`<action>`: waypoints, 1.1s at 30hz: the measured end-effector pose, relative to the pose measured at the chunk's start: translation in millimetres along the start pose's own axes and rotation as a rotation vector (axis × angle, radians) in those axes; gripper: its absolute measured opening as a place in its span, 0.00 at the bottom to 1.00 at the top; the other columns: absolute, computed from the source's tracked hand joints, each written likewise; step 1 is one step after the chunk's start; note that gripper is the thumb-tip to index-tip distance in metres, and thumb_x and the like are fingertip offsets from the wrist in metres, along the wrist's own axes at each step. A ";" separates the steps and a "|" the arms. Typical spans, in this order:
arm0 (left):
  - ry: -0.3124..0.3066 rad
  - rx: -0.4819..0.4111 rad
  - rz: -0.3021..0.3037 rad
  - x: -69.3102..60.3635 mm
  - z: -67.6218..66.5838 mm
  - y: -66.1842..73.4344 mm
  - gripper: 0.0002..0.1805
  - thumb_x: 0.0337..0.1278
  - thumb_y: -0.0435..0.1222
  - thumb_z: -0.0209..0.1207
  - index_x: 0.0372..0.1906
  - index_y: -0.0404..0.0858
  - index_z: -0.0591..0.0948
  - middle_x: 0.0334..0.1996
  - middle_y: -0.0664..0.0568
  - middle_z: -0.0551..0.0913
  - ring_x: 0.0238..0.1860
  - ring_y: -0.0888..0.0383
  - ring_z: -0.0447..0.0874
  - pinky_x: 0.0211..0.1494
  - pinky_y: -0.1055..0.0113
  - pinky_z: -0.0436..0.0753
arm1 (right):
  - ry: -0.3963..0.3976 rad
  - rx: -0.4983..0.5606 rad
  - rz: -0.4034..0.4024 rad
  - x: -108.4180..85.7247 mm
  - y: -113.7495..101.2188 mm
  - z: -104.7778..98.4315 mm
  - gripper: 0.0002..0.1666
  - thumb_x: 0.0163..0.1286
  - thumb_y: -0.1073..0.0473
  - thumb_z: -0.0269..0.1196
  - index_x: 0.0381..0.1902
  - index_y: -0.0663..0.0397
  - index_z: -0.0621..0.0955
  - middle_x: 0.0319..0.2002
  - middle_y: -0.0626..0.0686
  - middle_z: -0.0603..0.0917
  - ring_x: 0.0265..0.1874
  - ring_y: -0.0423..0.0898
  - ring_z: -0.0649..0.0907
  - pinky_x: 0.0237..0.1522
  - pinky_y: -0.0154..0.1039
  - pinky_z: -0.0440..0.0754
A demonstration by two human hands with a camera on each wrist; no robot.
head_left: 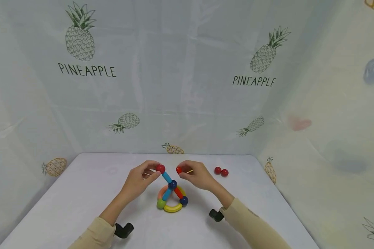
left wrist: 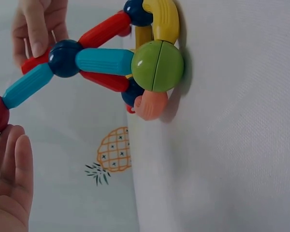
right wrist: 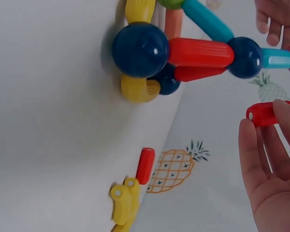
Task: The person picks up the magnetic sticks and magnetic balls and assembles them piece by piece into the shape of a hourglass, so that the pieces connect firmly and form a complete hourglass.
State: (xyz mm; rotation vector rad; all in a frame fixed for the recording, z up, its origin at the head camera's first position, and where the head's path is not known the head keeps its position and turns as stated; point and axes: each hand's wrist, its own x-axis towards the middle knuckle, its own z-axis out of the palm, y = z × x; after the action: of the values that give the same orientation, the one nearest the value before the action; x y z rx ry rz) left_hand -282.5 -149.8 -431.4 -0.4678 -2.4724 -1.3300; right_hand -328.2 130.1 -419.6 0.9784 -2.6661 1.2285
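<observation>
On the white table stands a magnetic stick-and-ball frame. Its base has a green ball [head_left: 161,203], dark blue balls [head_left: 184,201] and curved yellow [head_left: 172,208] and salmon pieces; straight rods rise to a dark blue top ball [head_left: 172,184]. From that ball a light blue rod [head_left: 166,177] slants up to a red ball [head_left: 160,168]. My left hand [head_left: 140,180] pinches this red ball between thumb and fingers. To the right, my right hand [head_left: 197,174] pinches a short red rod [right wrist: 263,114], apart from the top ball in the right wrist view.
Two red balls [head_left: 221,171] lie on the table at the back right. Behind my right hand lie yellow curved pieces [right wrist: 123,205] and a loose red rod [right wrist: 145,166]. A curtain printed with pineapples hangs beyond the table's back edge.
</observation>
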 end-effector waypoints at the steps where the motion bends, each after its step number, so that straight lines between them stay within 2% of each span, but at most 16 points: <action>1: -0.001 -0.005 0.001 0.0 -0.2 -0.8 0.21 0.70 0.48 0.69 0.64 0.54 0.82 0.53 0.57 0.88 0.49 0.58 0.87 0.50 0.70 0.86 | 0.002 0.012 0.000 -0.8 -1.7 0.6 0.17 0.75 0.59 0.70 0.60 0.45 0.84 0.50 0.43 0.89 0.51 0.40 0.87 0.54 0.34 0.87; 7: -0.005 -0.009 -0.002 -0.3 -0.2 -3.1 0.22 0.70 0.49 0.69 0.65 0.55 0.81 0.52 0.59 0.88 0.49 0.58 0.86 0.50 0.70 0.86 | 0.021 0.063 -0.019 -4.6 -7.9 4.8 0.15 0.74 0.60 0.70 0.57 0.45 0.84 0.47 0.42 0.89 0.49 0.39 0.88 0.54 0.35 0.87; 15: -0.001 -0.016 0.001 -1.6 -1.1 -2.1 0.24 0.70 0.48 0.69 0.66 0.47 0.81 0.53 0.55 0.88 0.48 0.56 0.87 0.50 0.69 0.87 | 0.025 0.100 -0.031 -5.9 -15.1 9.9 0.15 0.75 0.61 0.70 0.57 0.46 0.84 0.47 0.42 0.89 0.47 0.38 0.88 0.54 0.35 0.87; 33: -0.014 -0.041 -0.012 -2.6 -2.6 -5.9 0.23 0.70 0.49 0.68 0.65 0.51 0.81 0.53 0.55 0.88 0.48 0.58 0.86 0.50 0.72 0.86 | 0.025 0.115 -0.042 -4.1 -19.4 16.8 0.16 0.74 0.60 0.71 0.57 0.47 0.84 0.46 0.42 0.89 0.46 0.37 0.88 0.53 0.33 0.87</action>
State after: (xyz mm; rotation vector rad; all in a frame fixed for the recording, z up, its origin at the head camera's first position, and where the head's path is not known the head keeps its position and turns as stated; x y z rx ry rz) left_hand -282.3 -155.4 -435.4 -0.4736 -2.4675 -1.3889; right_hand -310.5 111.1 -419.3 1.0206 -2.5680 1.3887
